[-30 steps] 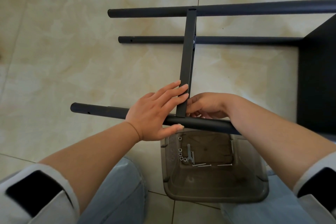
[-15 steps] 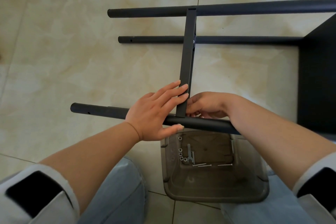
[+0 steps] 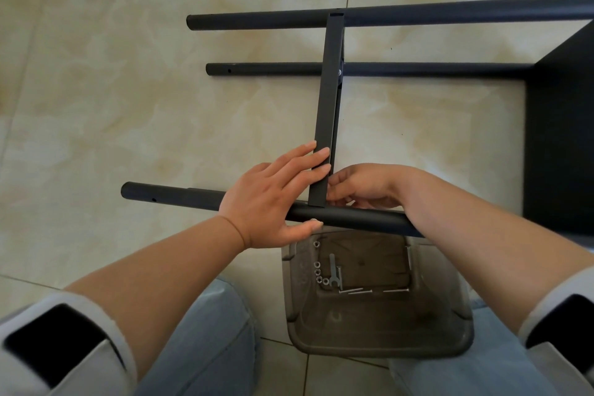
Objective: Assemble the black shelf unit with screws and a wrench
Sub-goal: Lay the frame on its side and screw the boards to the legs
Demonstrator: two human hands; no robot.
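From the head camera, the black shelf unit lies on its side on a beige tiled floor (image 3: 128, 90), its round legs running left to right. The nearest leg (image 3: 360, 219) crosses just above a translucent grey plastic bin (image 3: 379, 344), and a flat black crossbar (image 3: 328, 112) runs from it up to the farthest leg (image 3: 418, 13), passing over a middle leg (image 3: 418, 69). A black panel (image 3: 562, 138) of the unit fills the right edge. The left hand (image 3: 273, 199) lies flat with straight fingers (image 3: 316, 159) pressed on the crossbar's lower end, its thumb (image 3: 302, 228) tucked under the near leg. The right hand (image 3: 366, 185) sits just right of the joint where crossbar meets near leg, fingers curled toward it; whether they pinch a screw there cannot be told, since the fingertips are hidden behind the bar. In the bin lie a small wrench (image 3: 332, 272), several nuts (image 3: 318, 272) in a row along its left side, and a few long screws (image 3: 356, 291) at the bottom. Light-blue trouser knees (image 3: 209, 331) frame the bin.
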